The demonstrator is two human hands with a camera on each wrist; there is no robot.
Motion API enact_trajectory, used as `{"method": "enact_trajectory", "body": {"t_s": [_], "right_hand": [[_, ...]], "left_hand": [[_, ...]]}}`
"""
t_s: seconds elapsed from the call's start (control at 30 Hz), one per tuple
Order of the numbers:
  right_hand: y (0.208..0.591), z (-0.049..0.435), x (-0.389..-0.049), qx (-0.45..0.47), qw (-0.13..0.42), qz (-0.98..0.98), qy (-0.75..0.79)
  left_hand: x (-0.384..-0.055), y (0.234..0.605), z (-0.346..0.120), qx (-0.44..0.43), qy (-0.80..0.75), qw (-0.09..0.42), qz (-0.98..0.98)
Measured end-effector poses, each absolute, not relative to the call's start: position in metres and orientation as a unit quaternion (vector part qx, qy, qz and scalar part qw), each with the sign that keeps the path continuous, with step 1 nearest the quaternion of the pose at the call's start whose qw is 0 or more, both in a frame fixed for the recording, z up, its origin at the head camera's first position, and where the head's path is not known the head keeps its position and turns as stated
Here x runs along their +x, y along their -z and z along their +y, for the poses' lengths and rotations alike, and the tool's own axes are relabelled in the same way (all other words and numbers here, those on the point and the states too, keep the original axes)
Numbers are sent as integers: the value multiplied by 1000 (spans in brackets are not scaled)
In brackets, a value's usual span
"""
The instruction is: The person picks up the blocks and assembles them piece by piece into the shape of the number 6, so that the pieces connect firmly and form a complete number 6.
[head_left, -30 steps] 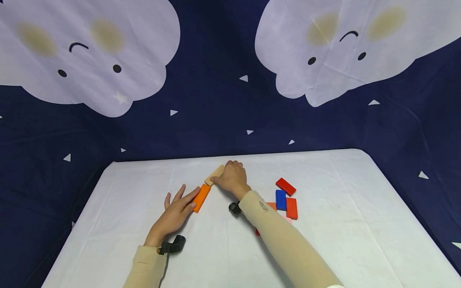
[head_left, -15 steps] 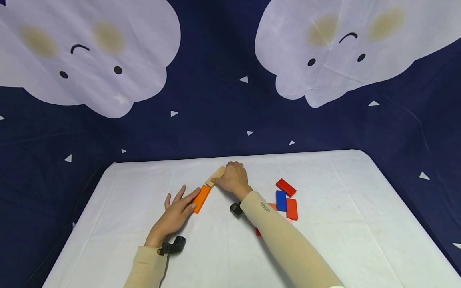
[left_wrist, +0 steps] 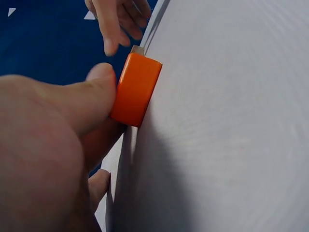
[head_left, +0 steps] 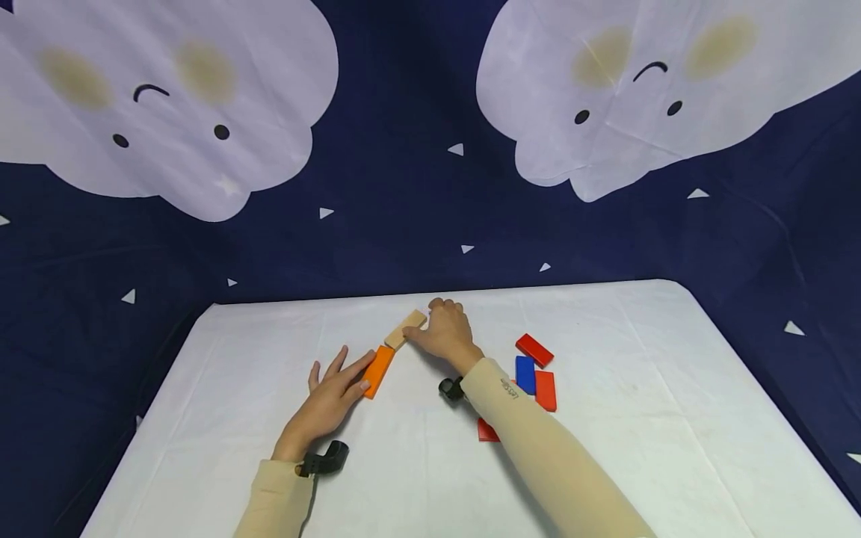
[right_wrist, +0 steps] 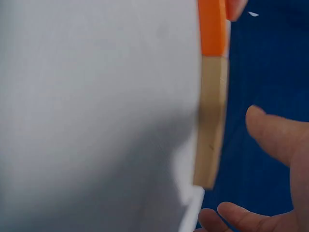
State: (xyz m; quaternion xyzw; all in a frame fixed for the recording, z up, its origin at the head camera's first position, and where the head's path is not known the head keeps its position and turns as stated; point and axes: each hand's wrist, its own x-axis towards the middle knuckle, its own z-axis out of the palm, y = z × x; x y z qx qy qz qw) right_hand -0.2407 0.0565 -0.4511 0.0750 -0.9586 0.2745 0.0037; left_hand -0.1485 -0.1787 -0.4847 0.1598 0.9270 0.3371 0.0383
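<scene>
Since the earlier frames the right hand [head_left: 445, 330] has slid a little toward 3 o'clock off the tan block [head_left: 406, 329], uncovering more of it; a red block [head_left: 487, 431] now shows by the sleeve. The right grip is loosely spread, thumb near the tan block, holding nothing. The left hand [head_left: 331, 394] lies flat, fingers straight, its thumb [left_wrist: 99, 94] against the orange block [head_left: 377, 370]. Both blocks lie end to end on the bench [head_left: 646, 418], the tan one at 1 o'clock of the orange.
</scene>
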Motion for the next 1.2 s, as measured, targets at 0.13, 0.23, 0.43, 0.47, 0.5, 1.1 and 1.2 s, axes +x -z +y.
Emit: {"method": "enact_trajectory", "body": {"t_s": [0.13,0.23,0.43,0.47,0.5,1.1,1.2], "right_hand": [[443,73,-237,84,14,-951,-297],[437,86,-232,92,16,-948,-303],[425,109,-216,109,17,-946,-305],[423,112,-213,112,19,-946,-305],[421,115,-209,115,21,-945,-304],[431,167,-118,149,73,-947,-273],[433,170,-105,147,82,-952,-257]], "left_hand": [[-149,484,-181,160,-343,39,925],[-149,482,-181,163,-347,36,923],[-152,480,-181,171,-354,28,919],[-153,480,-181,173,-353,27,919],[-155,479,-181,175,-354,27,918],[-188,469,-184,235,-319,52,917],[-192,467,-182,251,-318,54,913]]}}
